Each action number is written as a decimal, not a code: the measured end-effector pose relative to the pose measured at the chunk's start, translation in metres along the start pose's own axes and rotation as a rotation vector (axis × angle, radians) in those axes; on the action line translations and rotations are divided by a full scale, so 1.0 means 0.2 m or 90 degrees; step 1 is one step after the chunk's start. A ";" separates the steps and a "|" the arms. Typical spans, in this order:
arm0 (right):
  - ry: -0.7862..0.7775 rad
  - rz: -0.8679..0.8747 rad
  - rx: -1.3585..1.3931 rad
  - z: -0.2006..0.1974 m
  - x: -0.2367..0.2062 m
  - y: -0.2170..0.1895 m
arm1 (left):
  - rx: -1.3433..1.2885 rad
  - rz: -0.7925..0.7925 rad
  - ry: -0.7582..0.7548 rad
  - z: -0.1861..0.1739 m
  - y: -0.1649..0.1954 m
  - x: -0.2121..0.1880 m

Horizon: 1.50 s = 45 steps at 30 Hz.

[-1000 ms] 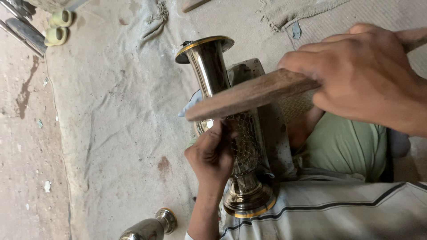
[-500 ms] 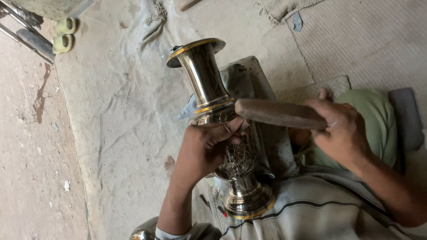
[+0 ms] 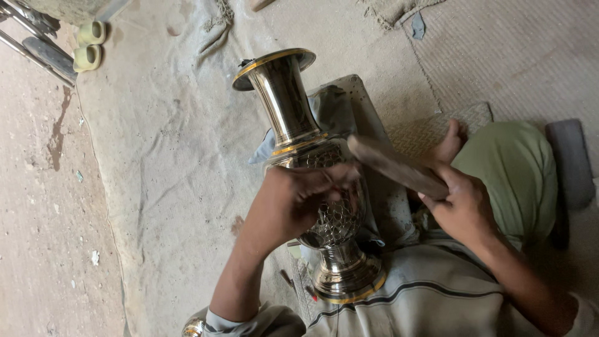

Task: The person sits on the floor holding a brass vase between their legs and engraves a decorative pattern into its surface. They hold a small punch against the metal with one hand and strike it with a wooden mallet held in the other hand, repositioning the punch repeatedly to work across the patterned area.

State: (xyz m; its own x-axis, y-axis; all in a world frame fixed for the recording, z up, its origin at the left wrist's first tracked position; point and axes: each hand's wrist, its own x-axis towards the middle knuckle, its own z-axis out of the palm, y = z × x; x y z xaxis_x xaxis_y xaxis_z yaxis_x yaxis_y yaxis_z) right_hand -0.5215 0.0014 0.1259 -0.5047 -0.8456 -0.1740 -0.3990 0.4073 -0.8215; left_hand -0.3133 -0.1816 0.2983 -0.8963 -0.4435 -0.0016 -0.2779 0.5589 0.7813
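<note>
A tall polished metal vase [image 3: 288, 107] with gold bands and an engraved, patterned belly lies tilted across my lap, mouth pointing away from me. My left hand [image 3: 288, 205] rests on the patterned belly, with its fingers pinched around what looks like a small thin chisel [image 3: 327, 178] set against the metal. My right hand [image 3: 467, 211] grips one end of a flat wooden stick [image 3: 392, 165]. The stick's far end hovers just over the vase's shoulder, close to my left fingers. The vase's foot [image 3: 347, 288] sits against my striped shirt.
A dusty grey cloth [image 3: 168, 162] covers the floor under the vase, and a woven mat [image 3: 530, 56] lies to the right. Pale slippers [image 3: 87, 45] and metal rods [image 3: 37, 50] are at top left. Another metal piece [image 3: 193, 327] shows at the bottom edge. My green-clad knee [image 3: 518, 175] is at right.
My right hand has brought the wooden stick down from high near the camera to the vase's shoulder. My left hand has moved up the belly and pinched its fingers.
</note>
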 end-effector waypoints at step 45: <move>0.039 0.009 0.036 -0.06 -0.09 -0.11 | -0.142 0.002 0.068 -0.01 -0.15 -0.14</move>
State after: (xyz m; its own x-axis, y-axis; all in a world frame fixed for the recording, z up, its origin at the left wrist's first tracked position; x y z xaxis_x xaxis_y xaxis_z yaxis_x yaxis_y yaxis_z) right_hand -0.5133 0.0120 0.1527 -0.5561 -0.8167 -0.1543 -0.3487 0.3977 -0.8487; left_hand -0.2805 -0.1868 0.2765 -0.8522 -0.5200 0.0579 -0.1816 0.3978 0.8993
